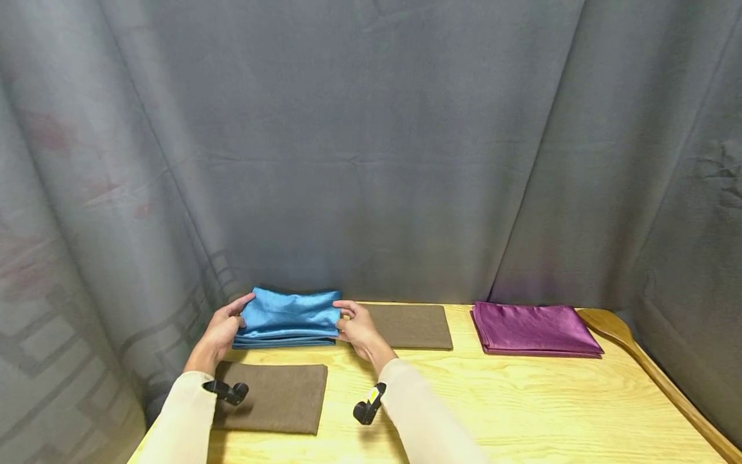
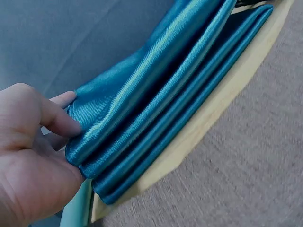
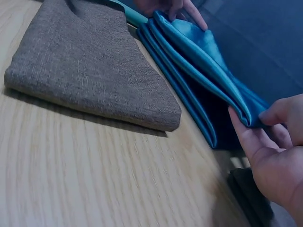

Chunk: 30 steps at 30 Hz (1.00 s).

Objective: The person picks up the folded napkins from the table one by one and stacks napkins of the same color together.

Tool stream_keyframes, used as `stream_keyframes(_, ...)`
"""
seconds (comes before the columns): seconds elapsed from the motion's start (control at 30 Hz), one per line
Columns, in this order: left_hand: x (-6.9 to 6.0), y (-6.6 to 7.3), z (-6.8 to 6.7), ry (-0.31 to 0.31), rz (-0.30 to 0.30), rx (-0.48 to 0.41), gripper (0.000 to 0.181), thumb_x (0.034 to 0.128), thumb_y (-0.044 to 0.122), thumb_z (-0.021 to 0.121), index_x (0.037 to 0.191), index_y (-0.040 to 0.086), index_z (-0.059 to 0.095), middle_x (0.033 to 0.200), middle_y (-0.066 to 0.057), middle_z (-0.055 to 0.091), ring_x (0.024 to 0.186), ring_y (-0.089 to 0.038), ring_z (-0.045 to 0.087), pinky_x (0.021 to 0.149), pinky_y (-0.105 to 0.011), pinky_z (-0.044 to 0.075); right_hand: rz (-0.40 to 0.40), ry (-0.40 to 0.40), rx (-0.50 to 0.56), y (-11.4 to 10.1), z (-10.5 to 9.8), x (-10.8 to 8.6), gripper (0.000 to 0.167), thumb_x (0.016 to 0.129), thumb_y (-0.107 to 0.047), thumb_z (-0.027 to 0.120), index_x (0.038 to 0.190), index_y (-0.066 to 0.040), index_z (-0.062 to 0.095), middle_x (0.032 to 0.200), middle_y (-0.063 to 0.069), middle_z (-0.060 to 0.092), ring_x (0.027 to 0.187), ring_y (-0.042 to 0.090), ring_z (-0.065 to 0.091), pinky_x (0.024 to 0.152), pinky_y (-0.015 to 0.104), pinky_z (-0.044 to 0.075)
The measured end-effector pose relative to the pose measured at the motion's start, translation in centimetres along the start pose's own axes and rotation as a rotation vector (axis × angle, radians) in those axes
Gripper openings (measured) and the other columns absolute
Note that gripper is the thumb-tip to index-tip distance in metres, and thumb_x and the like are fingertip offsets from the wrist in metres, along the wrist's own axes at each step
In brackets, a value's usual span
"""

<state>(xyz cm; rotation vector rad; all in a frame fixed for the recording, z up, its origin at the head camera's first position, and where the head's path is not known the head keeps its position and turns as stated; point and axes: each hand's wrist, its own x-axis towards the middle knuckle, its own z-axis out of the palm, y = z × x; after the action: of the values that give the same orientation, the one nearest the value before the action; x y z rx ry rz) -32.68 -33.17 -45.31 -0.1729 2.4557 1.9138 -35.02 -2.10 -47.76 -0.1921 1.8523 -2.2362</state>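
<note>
A shiny blue cloth (image 1: 292, 314), folded into several layers, lies at the back left of the table. My left hand (image 1: 222, 328) pinches its left end, thumb in front and fingers behind, as the left wrist view shows. At the other end my right hand (image 1: 361, 332) grips the upper layers between thumb and fingers. In the right wrist view those layers of the blue cloth (image 3: 208, 71) are raised at that end, with a gap above the lower fold. The lowest layers stay on the table.
A folded brown cloth (image 1: 272, 397) lies in front of the blue one, another brown cloth (image 1: 408, 327) to its right. Farther right are a folded purple cloth (image 1: 536, 328) and a long wooden spoon or paddle (image 1: 649, 364). Grey curtain (image 1: 371, 161) hangs behind the wooden table (image 1: 522, 406).
</note>
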Motion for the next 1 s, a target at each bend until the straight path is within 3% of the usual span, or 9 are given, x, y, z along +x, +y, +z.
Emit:
stream_keyframes(0.13, 0.1, -0.7, -0.1, 0.0, -0.005, -0.014, 0.083, 0.0837, -0.019, 0.035, 0.163, 0.004, 0.026, 0.172, -0.025, 0.003, 0.16, -0.042, -0.001, 0.129, -0.059, 0.004, -0.001, 0.013, -0.006, 0.6, 0.4, 0.0, 0.056, 0.085, 0.019, 0.05, 0.137, 0.0, 0.059, 0.134, 0.019, 0.054, 0.085, 0.018, 0.053, 0.072, 0.03, 0.057)
stream_keyframes(0.27, 0.2, -1.3, 0.1, 0.001, -0.012, -0.034, 0.082, 0.0845, -0.02, 0.033, 0.163, 0.004, 0.025, 0.172, -0.025, 0.006, 0.159, -0.041, 0.004, 0.129, -0.057, 0.008, -0.005, 0.019, 0.001, 1.1, 0.6, 0.0, 0.056, 0.085, 0.02, 0.049, 0.138, 0.003, 0.058, 0.137, 0.023, 0.055, 0.09, 0.02, 0.056, 0.076, 0.035, 0.06)
stream_keyframes(0.43, 0.2, -1.7, 0.1, 0.015, -0.019, -0.026, 0.075, 0.0917, -0.019, 0.033, 0.163, 0.002, 0.023, 0.17, -0.028, 0.014, 0.159, -0.042, 0.011, 0.129, -0.057, 0.011, -0.01, 0.033, 0.008, 1.2, 0.8, -0.2, 0.057, 0.085, 0.021, 0.048, 0.139, 0.005, 0.057, 0.134, 0.023, 0.057, 0.092, 0.02, 0.057, 0.082, 0.042, 0.062)
stream_keyframes(0.63, -0.5, -1.8, 0.0, 0.034, -0.076, 0.013, 0.069, 0.0983, -0.013, 0.035, 0.164, 0.005, 0.023, 0.168, -0.031, 0.016, 0.159, -0.046, 0.011, 0.128, -0.061, 0.011, 0.023, 0.039, -0.043, 0.8, 0.9, -0.5, 0.059, 0.085, 0.021, 0.049, 0.141, 0.003, 0.056, 0.14, 0.027, 0.055, 0.097, 0.022, 0.056, 0.082, 0.038, 0.059)
stream_keyframes(0.83, -1.1, -1.6, -0.2, -0.035, -0.05, 0.022, 0.071, 0.0967, -0.013, 0.033, 0.164, 0.003, 0.02, 0.17, -0.029, 0.012, 0.159, -0.047, 0.004, 0.127, -0.065, 0.006, 0.035, 0.031, -0.104, 0.8, 0.8, -0.4, 0.064, 0.084, 0.02, 0.053, 0.145, 0.001, 0.053, 0.148, 0.028, 0.052, 0.105, 0.024, 0.056, 0.086, 0.036, 0.053)
stream_keyframes(1.0, -1.1, -2.2, -0.3, -0.077, -0.045, 0.022, 0.072, 0.0956, -0.015, 0.033, 0.164, 0.003, 0.02, 0.172, -0.026, 0.009, 0.159, -0.045, -0.002, 0.127, -0.065, 0.001, 0.028, 0.039, -0.106, 1.2, 0.8, -0.5, 0.066, 0.083, 0.021, 0.052, 0.146, 0.001, 0.052, 0.148, 0.029, 0.052, 0.112, 0.026, 0.056, 0.095, 0.044, 0.054)
